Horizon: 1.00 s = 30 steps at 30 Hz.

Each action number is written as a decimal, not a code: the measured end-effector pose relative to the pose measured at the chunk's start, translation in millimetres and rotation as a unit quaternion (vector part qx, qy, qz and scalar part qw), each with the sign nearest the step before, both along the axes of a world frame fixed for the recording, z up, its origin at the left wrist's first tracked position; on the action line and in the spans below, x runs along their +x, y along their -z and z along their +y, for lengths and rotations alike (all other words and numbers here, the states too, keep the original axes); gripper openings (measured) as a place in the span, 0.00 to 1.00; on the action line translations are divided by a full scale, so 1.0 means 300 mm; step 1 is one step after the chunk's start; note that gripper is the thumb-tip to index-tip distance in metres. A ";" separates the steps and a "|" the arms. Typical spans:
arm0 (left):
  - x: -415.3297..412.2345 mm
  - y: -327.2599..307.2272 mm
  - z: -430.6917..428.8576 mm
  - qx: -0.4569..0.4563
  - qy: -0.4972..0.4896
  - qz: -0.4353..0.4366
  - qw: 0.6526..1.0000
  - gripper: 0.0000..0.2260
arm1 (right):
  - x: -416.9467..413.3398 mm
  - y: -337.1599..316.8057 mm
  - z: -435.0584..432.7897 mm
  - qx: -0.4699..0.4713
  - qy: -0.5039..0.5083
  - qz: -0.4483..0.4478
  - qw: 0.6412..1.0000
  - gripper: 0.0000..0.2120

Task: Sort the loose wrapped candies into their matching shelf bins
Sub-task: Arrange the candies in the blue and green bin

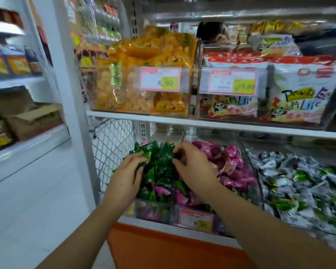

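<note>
two hands in lower shelf bins. left hand (125,175) flat on green candies (159,164) in left bin (153,210), fingers spread, curled over wrappers, no clear pinch. right hand (192,167) pinches one green candy between thumb and fingertips above green pile. pink candies (231,167) fill next bin; few pink ones mixed in green bin front. third bin right: white-green candies (291,179), too many to count. two price tags on upper shelf.

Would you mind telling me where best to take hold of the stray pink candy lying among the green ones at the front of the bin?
Probably pinch the pink candy by its raised crimped wrapper end, coming from above; green candies crowd its sides.
</note>
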<state>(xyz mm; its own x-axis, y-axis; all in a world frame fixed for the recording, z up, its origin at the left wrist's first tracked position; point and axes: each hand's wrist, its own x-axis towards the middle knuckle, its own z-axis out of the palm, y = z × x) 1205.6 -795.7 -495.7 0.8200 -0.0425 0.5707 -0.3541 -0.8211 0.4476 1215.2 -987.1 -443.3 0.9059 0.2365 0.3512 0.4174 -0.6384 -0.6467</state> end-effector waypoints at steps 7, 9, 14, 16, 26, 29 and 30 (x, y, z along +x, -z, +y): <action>0.070 0.069 0.037 0.236 -0.015 0.229 0.944 0.46 | 0.051 0.056 0.031 -0.217 -0.022 0.001 0.976 0.21; 0.091 0.062 0.036 0.246 -0.021 0.260 0.934 0.35 | 0.043 0.071 0.020 -0.218 -0.027 0.004 0.976 0.19; 0.170 0.023 0.023 0.269 -0.056 0.320 0.907 0.31 | 0.024 0.065 0.005 -0.212 -0.038 0.001 0.976 0.18; 0.183 -0.009 0.014 0.257 -0.051 0.331 0.906 0.32 | 0.008 0.053 -0.019 -0.201 -0.040 -0.006 0.979 0.18; -0.008 -0.129 -0.272 0.121 0.083 0.123 0.982 0.15 | -0.175 0.006 -0.283 -0.154 -0.010 -0.035 0.987 0.16; -0.043 -0.167 -0.464 0.120 0.152 0.115 0.974 0.12 | -0.262 0.004 -0.428 -0.161 0.020 -0.033 0.986 0.16; -0.050 -0.174 -0.532 0.112 0.173 0.111 0.972 0.12 | -0.293 0.006 -0.484 -0.162 0.035 -0.028 0.986 0.16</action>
<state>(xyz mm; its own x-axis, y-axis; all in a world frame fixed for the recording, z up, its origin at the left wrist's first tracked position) 1190.4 -955.3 -443.4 0.8368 -0.4398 0.3260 -0.5409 -0.7558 0.3690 1127.4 -1132.2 -445.1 0.9053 0.2823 0.3174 0.3943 -0.8364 -0.3807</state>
